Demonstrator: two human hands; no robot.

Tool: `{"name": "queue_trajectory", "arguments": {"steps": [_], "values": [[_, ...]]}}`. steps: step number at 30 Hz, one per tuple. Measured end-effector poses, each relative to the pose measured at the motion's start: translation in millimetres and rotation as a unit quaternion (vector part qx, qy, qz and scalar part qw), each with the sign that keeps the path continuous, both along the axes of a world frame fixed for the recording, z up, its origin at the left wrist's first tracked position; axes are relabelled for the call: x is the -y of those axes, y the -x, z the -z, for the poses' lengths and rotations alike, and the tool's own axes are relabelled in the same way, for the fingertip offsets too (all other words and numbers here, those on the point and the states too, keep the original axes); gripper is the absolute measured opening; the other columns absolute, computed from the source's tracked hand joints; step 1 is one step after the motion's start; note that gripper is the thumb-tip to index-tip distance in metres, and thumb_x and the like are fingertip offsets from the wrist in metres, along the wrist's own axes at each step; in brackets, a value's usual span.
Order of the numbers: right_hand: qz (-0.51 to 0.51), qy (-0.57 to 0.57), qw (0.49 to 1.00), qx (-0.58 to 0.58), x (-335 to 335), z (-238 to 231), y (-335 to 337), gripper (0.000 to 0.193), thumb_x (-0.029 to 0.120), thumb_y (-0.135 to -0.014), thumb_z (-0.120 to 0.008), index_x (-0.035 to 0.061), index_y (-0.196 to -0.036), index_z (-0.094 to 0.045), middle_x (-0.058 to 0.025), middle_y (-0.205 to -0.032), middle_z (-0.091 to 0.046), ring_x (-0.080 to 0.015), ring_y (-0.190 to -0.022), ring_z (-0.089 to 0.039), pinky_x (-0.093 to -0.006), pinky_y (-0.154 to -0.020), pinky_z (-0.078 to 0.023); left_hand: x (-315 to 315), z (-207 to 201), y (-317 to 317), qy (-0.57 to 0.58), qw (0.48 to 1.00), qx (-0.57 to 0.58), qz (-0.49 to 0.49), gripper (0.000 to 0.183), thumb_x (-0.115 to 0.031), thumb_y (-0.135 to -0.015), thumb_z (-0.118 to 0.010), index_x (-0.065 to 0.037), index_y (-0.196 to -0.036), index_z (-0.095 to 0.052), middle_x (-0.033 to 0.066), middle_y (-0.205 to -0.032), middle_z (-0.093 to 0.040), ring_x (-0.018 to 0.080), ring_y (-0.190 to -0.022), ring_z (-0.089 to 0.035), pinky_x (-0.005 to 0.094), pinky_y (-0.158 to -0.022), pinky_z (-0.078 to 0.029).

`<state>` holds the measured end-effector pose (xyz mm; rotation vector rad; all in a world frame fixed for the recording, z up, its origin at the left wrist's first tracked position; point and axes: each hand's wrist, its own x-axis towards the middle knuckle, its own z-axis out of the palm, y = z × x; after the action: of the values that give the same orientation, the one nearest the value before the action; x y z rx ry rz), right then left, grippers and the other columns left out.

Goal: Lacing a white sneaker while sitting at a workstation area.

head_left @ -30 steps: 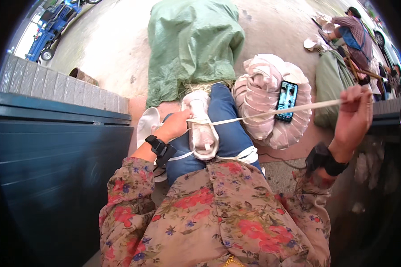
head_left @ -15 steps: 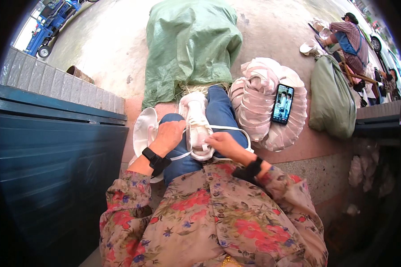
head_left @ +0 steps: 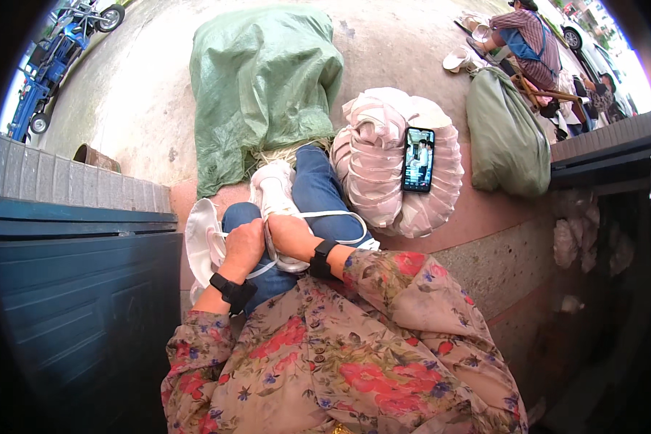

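A pale pink-and-white sneaker (head_left: 273,186) lies between my jeans-clad legs, its toe end partly covered by my hands. My left hand (head_left: 244,247) is closed in a fist at the shoe's left edge, over a white shoelace (head_left: 262,270). Reaching across the shoe, my right hand (head_left: 291,237) has its fingers curled close beside the left hand; its fingertips are mostly hidden. A loose length of white lace (head_left: 338,213) loops from the shoe over my right thigh. Another white shoe piece (head_left: 201,235) rests by my left knee.
Ahead stands a large green woven sack (head_left: 264,87). A pink-white bundle of stacked shoe pieces (head_left: 372,173) carries a phone (head_left: 418,160). A grey-green sack (head_left: 506,137) and a seated person (head_left: 532,50) are farther right. Left is a blue metal door (head_left: 87,304); a blue three-wheeler (head_left: 47,79) stands beyond.
My right hand has crossed leftward over the shoe and now meets my left hand at its left edge. The whole view has shifted, moving the scene left.
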<state>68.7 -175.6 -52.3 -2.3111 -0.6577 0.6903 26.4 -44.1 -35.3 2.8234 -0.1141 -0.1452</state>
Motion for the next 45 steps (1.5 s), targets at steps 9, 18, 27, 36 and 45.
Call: {"name": "queue_trajectory", "arguments": {"steps": [9, 18, 27, 36, 45], "values": [[0.156, -0.35, 0.723, -0.576, 62, -29, -16, 0.008, 0.017, -0.087, -0.05, 0.0107, -0.082, -0.051, 0.0046, -0.055, -0.042, -0.0092, -0.044, -0.043, -0.0249, -0.037, -0.032, -20, -3, -6, -0.062, 0.986, 0.001, -0.154, 0.017, -0.01, -0.081, -0.043, -0.004, -0.092, -0.055, 0.0192, -0.067, -0.06, 0.0368, -0.064, -0.06, 0.0462, -0.059, -0.047], [0.324, -0.726, 0.542, -0.272, 232, -181, -12, 0.019, 0.016, -0.092, -0.034, 0.0121, -0.075, -0.04, 0.0073, -0.05, -0.023, -0.0034, -0.037, -0.019, -0.0217, -0.036, -0.017, 5, 11, -12, 0.037, 0.988, 0.03, -0.15, 0.014, -0.009, -0.077, -0.045, -0.003, -0.083, -0.055, 0.0181, -0.081, -0.059, 0.0369, -0.071, -0.059, 0.0464, -0.062, -0.047], [0.15, -0.83, 0.507, -0.177, 262, -205, -10, 0.019, 0.012, -0.092, -0.031, 0.0069, -0.075, -0.036, 0.006, -0.045, -0.021, -0.0008, -0.033, -0.015, -0.0202, -0.031, -0.012, -12, 8, -7, 0.213, 0.955, -0.052, -0.198, 0.017, -0.014, -0.077, -0.051, -0.001, -0.084, -0.059, 0.02, -0.081, -0.061, 0.0351, -0.078, -0.059, 0.0408, -0.07, -0.047], [0.14, -0.831, 0.51, -0.17, 264, -195, -15, 0.016, 0.009, -0.088, -0.041, 0.0093, -0.072, -0.037, 0.0066, -0.043, -0.021, -0.0009, -0.034, -0.013, -0.0202, -0.033, -0.01, -8, -1, -17, 0.304, 0.938, -0.062, -0.153, 0.019, -0.015, -0.081, -0.05, -0.001, -0.089, -0.061, 0.02, -0.081, -0.061, 0.0341, -0.079, -0.059, 0.0382, -0.07, -0.046], [0.162, -0.786, 0.579, -0.144, 274, -187, -10, 0.015, 0.013, -0.083, -0.047, 0.0113, -0.072, -0.037, 0.0072, -0.044, -0.02, -0.0021, -0.034, -0.014, -0.0215, -0.034, -0.011, -9, 6, -40, 0.231, 0.955, -0.134, 0.127, 0.02, -0.016, -0.08, -0.054, -0.003, -0.093, -0.062, 0.0159, -0.076, -0.061, 0.0309, -0.069, -0.058, 0.0354, -0.063, -0.046]]}}
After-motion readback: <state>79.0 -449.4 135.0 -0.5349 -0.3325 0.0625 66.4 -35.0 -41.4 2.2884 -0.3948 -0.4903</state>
